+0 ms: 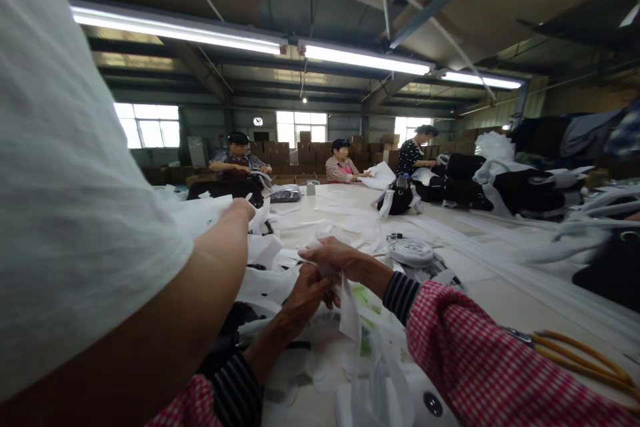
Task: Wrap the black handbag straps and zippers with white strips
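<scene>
My left hand (306, 295) and my right hand (334, 257) meet above the table, both with fingers closed on a piece of thin white fabric (350, 317) that hangs down between them. Both arms wear pink checked sleeves with striped cuffs. Under the hands lie several loose white fabric pieces (265, 280) and something dark. A co-worker in a white shirt sits close on my left. Their bare arm (220, 260) reaches over the pile, its hand on another white piece (200, 213).
The long pale table (500, 293) stretches ahead. A coil of white strap (413, 252) lies beyond my hands, and yellow-handled scissors (575, 350) lie at the right. Black and white bundles (525, 190) pile up far right. Three people work at the far end.
</scene>
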A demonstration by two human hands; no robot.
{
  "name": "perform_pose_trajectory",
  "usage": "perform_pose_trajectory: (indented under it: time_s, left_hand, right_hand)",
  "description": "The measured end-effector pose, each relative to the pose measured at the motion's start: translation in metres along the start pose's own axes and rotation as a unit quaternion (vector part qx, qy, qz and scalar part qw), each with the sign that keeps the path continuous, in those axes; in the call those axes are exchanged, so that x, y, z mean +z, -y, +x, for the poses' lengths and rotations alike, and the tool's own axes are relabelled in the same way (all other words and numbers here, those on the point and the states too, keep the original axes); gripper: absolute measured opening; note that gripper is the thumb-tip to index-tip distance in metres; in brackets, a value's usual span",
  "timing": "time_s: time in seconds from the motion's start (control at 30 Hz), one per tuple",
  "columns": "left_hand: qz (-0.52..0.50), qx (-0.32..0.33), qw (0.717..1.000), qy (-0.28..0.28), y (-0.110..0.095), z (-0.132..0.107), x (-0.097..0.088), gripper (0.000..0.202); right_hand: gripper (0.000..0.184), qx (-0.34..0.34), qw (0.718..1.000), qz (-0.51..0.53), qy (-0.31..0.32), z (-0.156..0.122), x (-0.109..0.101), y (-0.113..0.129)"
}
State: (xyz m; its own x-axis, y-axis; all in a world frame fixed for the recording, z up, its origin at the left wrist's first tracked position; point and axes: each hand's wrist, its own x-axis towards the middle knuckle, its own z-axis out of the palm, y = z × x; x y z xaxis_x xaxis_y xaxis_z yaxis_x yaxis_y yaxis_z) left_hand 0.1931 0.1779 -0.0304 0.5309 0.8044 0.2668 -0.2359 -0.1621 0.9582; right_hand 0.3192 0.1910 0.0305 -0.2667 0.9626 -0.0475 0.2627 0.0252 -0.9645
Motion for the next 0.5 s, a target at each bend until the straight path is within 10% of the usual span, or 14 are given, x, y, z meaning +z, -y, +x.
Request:
perform_pose_trajectory:
  time_s: [0.23,0.5]
  left_hand:
    - [0.034,-0.025,0.999,0.033,-0.004,-0.004,0.002,0.030]
    - [0.031,-0.085,0.996,-0.002,-0.008,-0.002,-0.008,0.054]
  right_hand:
    - [0.016,-0.087,0.991,0.081,-0.059,0.001,-0.006,0.010]
    - [0.022,-0.009,0.966,0.060,-0.252,-0.067,-0.106,-0.013]
